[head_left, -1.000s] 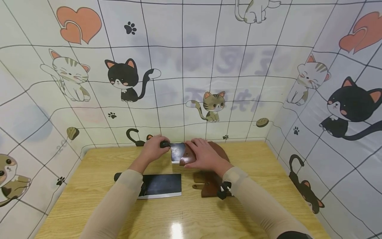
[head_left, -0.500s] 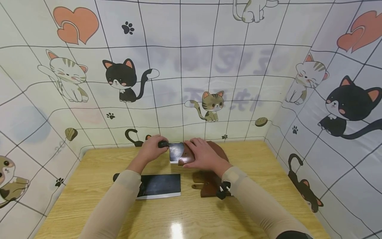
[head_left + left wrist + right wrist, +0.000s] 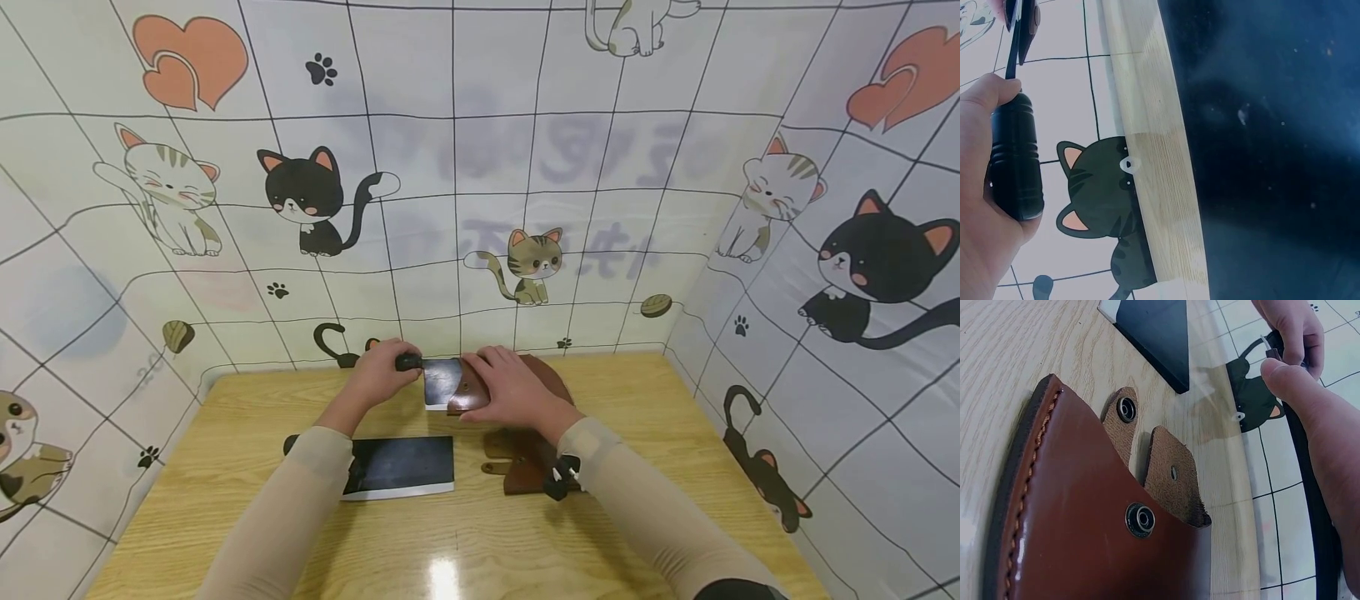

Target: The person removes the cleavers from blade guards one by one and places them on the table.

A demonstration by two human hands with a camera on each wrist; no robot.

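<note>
My left hand (image 3: 378, 375) grips the black handle (image 3: 1016, 156) of a cleaver near the back of the table. Part of that cleaver's blade (image 3: 441, 383) shows, dark with a pale lower edge; the rest is inside a brown leather sheath (image 3: 467, 396). Over this sheath lies my right hand (image 3: 513, 387), thumb along the lower side and fingers at the top, holding it. In the right wrist view the held sheath appears edge-on beneath the right hand. A second, larger cleaver (image 3: 405, 462) lies bare on the table, its handle partly hidden by the left sleeve.
A second brown sheath (image 3: 1104, 506) with snap straps (image 3: 1124, 412) lies on the wooden table (image 3: 480, 542) under the right forearm. White sheeting (image 3: 420, 208) printed with cats and grid lines stands behind the table and along both sides.
</note>
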